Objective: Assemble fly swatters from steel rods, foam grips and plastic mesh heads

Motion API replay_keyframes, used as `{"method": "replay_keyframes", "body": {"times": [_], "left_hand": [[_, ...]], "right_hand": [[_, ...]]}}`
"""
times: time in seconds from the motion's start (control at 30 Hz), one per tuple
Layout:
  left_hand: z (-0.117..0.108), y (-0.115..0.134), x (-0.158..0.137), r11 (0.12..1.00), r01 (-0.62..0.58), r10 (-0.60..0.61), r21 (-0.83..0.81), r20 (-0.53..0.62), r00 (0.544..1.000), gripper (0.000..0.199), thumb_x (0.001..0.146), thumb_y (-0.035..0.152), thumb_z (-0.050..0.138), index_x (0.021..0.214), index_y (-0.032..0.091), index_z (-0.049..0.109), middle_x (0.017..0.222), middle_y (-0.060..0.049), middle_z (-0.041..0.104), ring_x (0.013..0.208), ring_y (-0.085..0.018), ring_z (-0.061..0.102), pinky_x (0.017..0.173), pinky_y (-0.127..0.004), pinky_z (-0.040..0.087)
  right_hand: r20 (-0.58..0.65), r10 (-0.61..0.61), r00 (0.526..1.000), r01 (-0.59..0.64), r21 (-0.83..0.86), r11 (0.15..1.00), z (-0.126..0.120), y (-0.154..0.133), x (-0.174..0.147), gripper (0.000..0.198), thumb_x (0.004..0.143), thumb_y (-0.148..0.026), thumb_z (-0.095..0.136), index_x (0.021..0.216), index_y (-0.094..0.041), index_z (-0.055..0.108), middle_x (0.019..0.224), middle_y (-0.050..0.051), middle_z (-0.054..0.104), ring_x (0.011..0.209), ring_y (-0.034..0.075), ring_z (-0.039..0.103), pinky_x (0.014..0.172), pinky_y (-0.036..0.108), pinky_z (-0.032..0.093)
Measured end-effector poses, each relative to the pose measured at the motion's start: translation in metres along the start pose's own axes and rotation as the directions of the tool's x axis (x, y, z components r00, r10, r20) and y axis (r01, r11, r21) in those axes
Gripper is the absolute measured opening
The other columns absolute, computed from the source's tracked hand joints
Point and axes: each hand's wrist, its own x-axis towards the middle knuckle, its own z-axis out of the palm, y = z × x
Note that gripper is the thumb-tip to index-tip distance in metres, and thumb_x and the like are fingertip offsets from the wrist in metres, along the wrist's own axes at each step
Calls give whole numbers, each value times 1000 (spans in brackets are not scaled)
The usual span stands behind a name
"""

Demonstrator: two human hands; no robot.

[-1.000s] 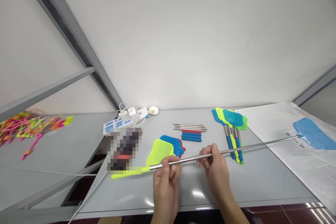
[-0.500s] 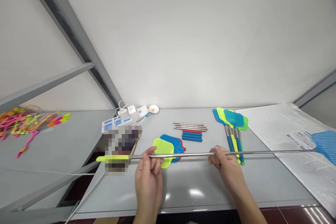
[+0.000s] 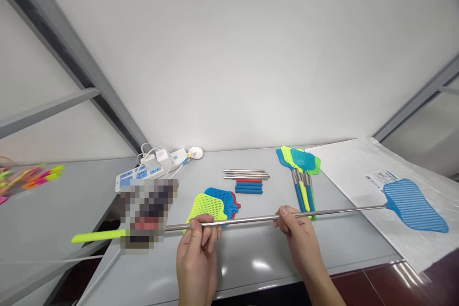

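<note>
Pinching fly swatter [image 3: 244,221] by metal shaft [image 3: 254,220] in left hand [image 3: 196,253] and right hand [image 3: 298,234], roughly along tabletop's [image 3: 251,248] front edge; now gripping farther from lime handle [image 3: 98,235], probably lengthening shaft.

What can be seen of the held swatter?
The swatter has a striped blue plastic-looking head, a shiny metal-looking rod and a yellow-green grip, partly pixelated. It is held nearly level across the view, head at right over a white sheet. The left hand pinches the rod nearer the grip, the right hand farther along.
</note>
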Motion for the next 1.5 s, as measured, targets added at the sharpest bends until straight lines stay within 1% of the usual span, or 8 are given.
{"method": "replay_keyframes", "body": {"times": [0.3,0.47,0.73,0.93,1.13,1.23,1.33,1.5], "left_hand": [[0,-4,5,998,60,-60,-11,57,997,25,86,39,69,90,15,67,58,7,33,50,-6,31,60,-24,42],[-25,19,21,996,-69,64,-53,-90,994,25,86,41,68,88,16,66,56,8,33,49,-6,30,63,-22,44],[-19,24,27,975,-211,193,-75,-190,962,28,87,41,68,76,16,60,52,9,29,47,-6,22,56,-18,40],[10,-4,5,993,-72,65,-89,-78,995,31,89,45,65,78,16,62,51,9,29,47,-6,26,59,-19,44],[-6,13,15,984,-98,77,-146,-145,986,29,88,41,67,77,15,61,51,9,28,46,-5,23,55,-16,42],[-17,25,19,976,-139,107,-167,-190,976,29,88,40,67,76,15,60,51,10,29,45,-5,24,55,-16,41],[-22,33,21,967,-187,148,-173,-215,965,29,89,40,66,77,15,60,50,10,30,45,-5,24,56,-16,41],[-31,44,31,946,-258,215,-196,-219,952,23,90,33,64,77,16,56,50,10,31,44,-6,22,57,-17,41]], "right_hand": [[-222,-33,974,56,98,994,-36,-11,14,50,90,-43,58,53,-23,31,58,-5,27,61,15,35,69,32,36],[-300,-79,951,122,125,985,-72,-25,24,46,91,-41,56,56,-23,33,58,-5,26,57,14,32,61,29,33],[-173,-135,976,157,124,980,-54,-22,26,45,91,-46,56,58,-22,37,56,-6,26,55,13,29,62,30,34],[35,-129,991,126,73,989,-8,-8,12,45,92,-50,53,61,-23,37,61,-4,30,59,14,32,60,30,30],[179,-113,977,121,-35,992,-9,-3,3,35,82,-46,70,62,-19,59,63,-1,46,61,15,41,60,30,31],[106,-154,982,155,-9,988,-19,-6,6,37,86,-57,60,79,-21,68,68,0,51,65,16,46,66,31,38],[-97,-166,981,183,201,962,-29,-16,13,48,92,-63,42,96,-24,70,78,3,58,80,20,56,84,39,45],[-419,-31,907,260,500,826,-47,-33,31,45,93,-56,41,107,-22,68,88,5,65,99,21,63,93,42,50]]}}
